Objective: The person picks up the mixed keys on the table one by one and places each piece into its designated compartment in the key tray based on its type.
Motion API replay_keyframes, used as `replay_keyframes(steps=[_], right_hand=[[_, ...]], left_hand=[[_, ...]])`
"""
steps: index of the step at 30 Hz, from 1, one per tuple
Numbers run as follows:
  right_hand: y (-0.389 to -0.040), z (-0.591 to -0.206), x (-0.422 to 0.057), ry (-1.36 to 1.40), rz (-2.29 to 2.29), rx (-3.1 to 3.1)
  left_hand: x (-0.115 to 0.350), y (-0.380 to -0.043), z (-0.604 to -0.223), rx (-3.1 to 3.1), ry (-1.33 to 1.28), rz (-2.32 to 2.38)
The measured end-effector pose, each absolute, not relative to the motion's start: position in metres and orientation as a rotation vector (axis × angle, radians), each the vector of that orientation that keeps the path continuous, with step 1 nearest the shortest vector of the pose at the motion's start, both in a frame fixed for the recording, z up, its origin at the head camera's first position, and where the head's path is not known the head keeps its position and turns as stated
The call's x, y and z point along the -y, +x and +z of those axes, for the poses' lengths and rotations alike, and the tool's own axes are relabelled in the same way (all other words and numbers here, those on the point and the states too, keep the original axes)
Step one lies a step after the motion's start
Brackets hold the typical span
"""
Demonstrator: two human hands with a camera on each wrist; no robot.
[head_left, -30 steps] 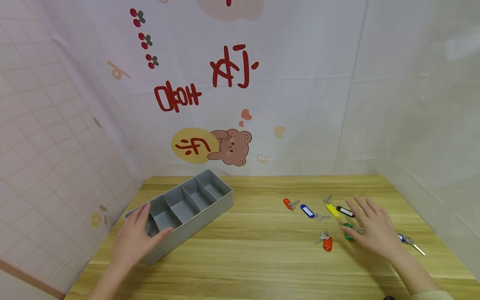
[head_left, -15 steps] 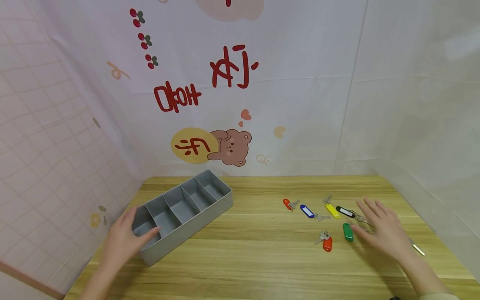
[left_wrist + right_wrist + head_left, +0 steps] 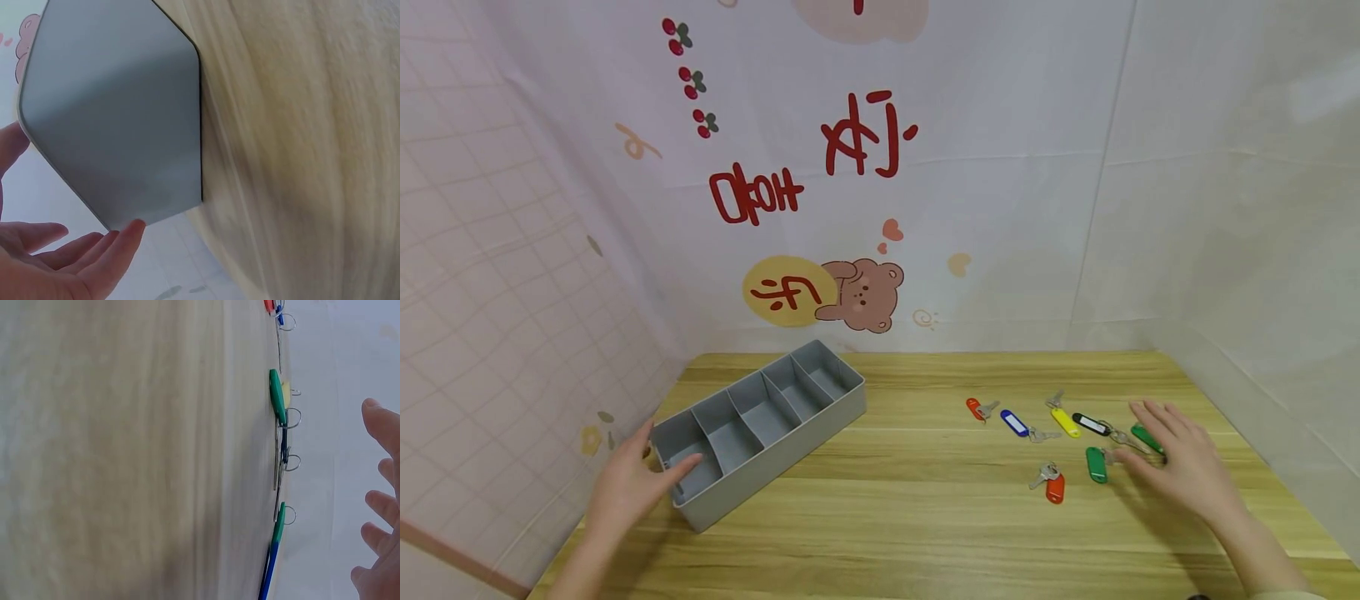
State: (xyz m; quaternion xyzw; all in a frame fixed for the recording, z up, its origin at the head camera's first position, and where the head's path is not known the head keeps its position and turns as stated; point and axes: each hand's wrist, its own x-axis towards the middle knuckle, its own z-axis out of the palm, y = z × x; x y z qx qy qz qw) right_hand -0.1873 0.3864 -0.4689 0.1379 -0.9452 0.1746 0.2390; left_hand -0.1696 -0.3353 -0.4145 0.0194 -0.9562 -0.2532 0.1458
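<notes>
A grey divided box [image 3: 782, 442] lies slantwise on the left of the table. Beside its near end is my left hand [image 3: 625, 492], fingers spread and thumb over the nearest compartment. In the left wrist view, the fingertips [image 3: 134, 230] lie along the edge of the box's end wall [image 3: 125, 125]; whether they touch it I cannot tell. My right hand [image 3: 1187, 475], fingers spread, hovers above the tagged keys on the right. Near it lie a green key tag [image 3: 1097, 465], another green tag [image 3: 1147, 438] partly covered by the hand, and a black key tag [image 3: 1091, 424].
Farther left lie a yellow key tag [image 3: 1065, 422], a blue key tag [image 3: 1014, 423], a red key tag [image 3: 975, 408] and a nearer red tag [image 3: 1056, 488], each with a key. A blue tag [image 3: 269, 572] shows in the right wrist view. White printed cloth [image 3: 1015, 208] walls the table.
My left hand has slid left and down, off the nearest compartments toward the box's end. My right hand has shifted right, uncovering both green tags and covering the blue one. Box and keys stay put.
</notes>
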Motion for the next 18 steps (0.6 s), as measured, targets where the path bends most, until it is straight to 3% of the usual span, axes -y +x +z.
replay_keyframes(steps=[18], right_hand=[[-0.188, -0.469, -0.405, 0.339, 0.598, 2.600]], left_hand=[[0.352, -0.171, -0.417, 2.739, 0.311, -1.589]])
